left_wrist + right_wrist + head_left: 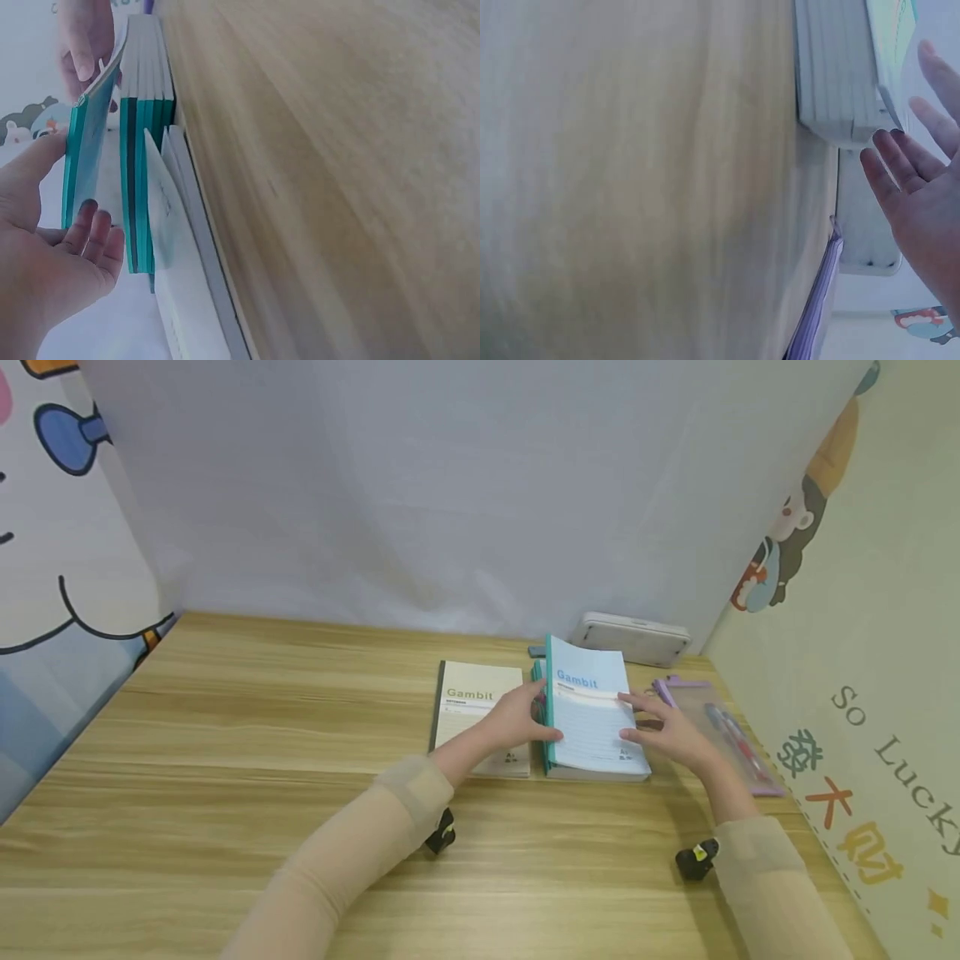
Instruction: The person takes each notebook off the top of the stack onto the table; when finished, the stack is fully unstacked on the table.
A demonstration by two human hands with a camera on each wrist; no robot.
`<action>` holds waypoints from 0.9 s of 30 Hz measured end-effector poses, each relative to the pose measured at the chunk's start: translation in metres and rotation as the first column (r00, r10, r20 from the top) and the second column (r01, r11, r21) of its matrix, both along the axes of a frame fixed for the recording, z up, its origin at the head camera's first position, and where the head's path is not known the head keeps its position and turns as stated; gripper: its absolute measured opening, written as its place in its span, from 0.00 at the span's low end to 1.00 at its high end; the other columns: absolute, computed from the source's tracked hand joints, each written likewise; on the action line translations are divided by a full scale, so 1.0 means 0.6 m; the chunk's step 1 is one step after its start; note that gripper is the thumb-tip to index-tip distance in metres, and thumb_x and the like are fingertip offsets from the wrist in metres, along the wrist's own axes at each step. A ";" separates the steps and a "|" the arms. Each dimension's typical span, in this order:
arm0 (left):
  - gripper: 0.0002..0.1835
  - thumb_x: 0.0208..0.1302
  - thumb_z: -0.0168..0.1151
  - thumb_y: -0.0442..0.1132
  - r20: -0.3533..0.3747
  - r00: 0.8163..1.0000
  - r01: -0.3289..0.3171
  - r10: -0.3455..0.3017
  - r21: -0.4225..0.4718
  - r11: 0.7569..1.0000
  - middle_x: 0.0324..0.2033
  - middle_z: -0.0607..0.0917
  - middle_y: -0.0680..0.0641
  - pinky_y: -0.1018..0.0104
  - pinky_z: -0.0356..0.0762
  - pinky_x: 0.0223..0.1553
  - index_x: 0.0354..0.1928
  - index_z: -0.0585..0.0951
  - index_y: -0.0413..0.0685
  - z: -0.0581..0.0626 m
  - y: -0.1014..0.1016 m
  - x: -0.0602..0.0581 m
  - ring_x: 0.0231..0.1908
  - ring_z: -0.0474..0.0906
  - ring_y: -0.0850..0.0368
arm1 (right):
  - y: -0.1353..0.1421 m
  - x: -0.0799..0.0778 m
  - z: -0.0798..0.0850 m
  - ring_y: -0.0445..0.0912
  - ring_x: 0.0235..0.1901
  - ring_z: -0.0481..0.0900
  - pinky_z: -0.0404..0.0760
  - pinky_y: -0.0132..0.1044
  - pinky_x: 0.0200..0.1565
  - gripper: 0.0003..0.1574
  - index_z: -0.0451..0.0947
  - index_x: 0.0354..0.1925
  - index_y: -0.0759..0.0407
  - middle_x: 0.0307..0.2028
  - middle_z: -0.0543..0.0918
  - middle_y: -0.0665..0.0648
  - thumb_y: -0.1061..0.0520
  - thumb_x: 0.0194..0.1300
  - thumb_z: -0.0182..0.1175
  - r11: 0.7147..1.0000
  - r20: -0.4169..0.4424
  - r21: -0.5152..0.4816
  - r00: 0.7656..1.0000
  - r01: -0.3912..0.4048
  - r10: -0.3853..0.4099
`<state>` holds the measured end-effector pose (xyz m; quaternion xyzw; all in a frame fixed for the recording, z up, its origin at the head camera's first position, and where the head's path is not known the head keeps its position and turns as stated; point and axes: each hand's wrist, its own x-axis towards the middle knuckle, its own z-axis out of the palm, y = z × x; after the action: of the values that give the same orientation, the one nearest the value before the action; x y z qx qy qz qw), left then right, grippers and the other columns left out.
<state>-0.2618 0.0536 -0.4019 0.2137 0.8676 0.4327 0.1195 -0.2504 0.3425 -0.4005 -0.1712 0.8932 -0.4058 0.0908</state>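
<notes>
A pale blue "Gambit" notebook (588, 710) with a teal spine sits tilted on a stack of teal-spined notebooks (142, 180), its spine side raised off them. My left hand (513, 722) holds that spine, thumb on the near part and index finger farther back. The other left fingers (97, 244) are loosely bent beside the stack in the left wrist view. At the opposite edge is my right hand (671, 735), fingers spread and fairly straight, fingertips at the page edges. A cream "Gambit" notebook (468, 689) with a dark spine lies under my left wrist.
A white rounded case (633, 639) stands behind the stack against the back cloth. To the right lies a clear pouch (693, 697) with purple trim and pens inside. A small grey-blue item (536, 652) shows behind the stack. The wooden table (225, 760) extends left.
</notes>
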 end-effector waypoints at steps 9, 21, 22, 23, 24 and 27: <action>0.48 0.56 0.69 0.37 0.003 0.999 -0.033 0.033 0.104 0.994 0.51 0.74 0.45 0.72 0.78 0.37 0.73 0.51 0.42 0.024 -0.030 0.000 0.40 0.77 0.58 | -0.030 0.000 0.026 0.56 0.56 0.72 0.76 0.46 0.54 0.44 0.57 0.71 0.57 0.71 0.57 0.62 0.52 0.62 0.63 0.999 -0.097 0.032 0.995 0.015 -0.012; 0.47 0.55 0.66 0.30 0.066 0.992 -0.116 0.107 0.166 0.979 0.50 0.74 0.46 0.70 0.78 0.35 0.73 0.52 0.45 0.076 -0.087 0.001 0.39 0.78 0.57 | -0.085 0.003 0.075 0.50 0.57 0.69 0.75 0.28 0.47 0.41 0.60 0.70 0.48 0.69 0.61 0.53 0.52 0.61 0.64 0.995 -0.053 -0.086 0.997 0.049 -0.054; 0.47 0.55 0.66 0.30 0.064 0.992 -0.120 0.110 0.173 0.978 0.50 0.74 0.45 0.70 0.78 0.35 0.73 0.51 0.46 0.081 -0.093 0.002 0.38 0.78 0.57 | -0.091 0.004 0.081 0.48 0.57 0.70 0.75 0.29 0.48 0.41 0.61 0.69 0.47 0.69 0.61 0.51 0.51 0.61 0.64 0.993 -0.044 -0.101 0.997 0.064 -0.069; 0.47 0.55 0.66 0.30 0.063 0.991 -0.125 0.115 0.179 0.976 0.50 0.74 0.45 0.70 0.78 0.35 0.74 0.51 0.48 0.085 -0.099 0.003 0.39 0.78 0.56 | -0.096 0.004 0.087 0.47 0.56 0.70 0.75 0.30 0.48 0.41 0.62 0.69 0.47 0.69 0.62 0.50 0.51 0.61 0.65 0.990 -0.037 -0.120 0.996 0.078 -0.083; 0.47 0.55 0.66 0.30 0.060 0.991 -0.129 0.120 0.186 0.974 0.50 0.74 0.45 0.69 0.77 0.35 0.74 0.50 0.48 0.089 -0.106 0.003 0.39 0.78 0.56 | -0.102 0.004 0.093 0.45 0.55 0.71 0.75 0.30 0.49 0.40 0.62 0.68 0.47 0.68 0.64 0.50 0.50 0.60 0.65 0.986 -0.029 -0.142 0.995 0.092 -0.097; 0.48 0.56 0.65 0.30 0.076 0.989 -0.140 0.126 0.221 0.965 0.52 0.74 0.45 0.68 0.77 0.36 0.74 0.50 0.52 0.098 -0.129 0.003 0.40 0.77 0.54 | -0.123 0.004 0.107 0.41 0.54 0.72 0.75 0.27 0.50 0.40 0.63 0.68 0.50 0.66 0.66 0.52 0.52 0.60 0.65 0.973 -0.018 -0.206 0.993 0.107 -0.113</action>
<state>-0.2600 -0.0236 -0.3434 0.1540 0.8212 0.5417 0.0915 -0.2483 0.2686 -0.3362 -0.1359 0.8560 -0.4974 0.0370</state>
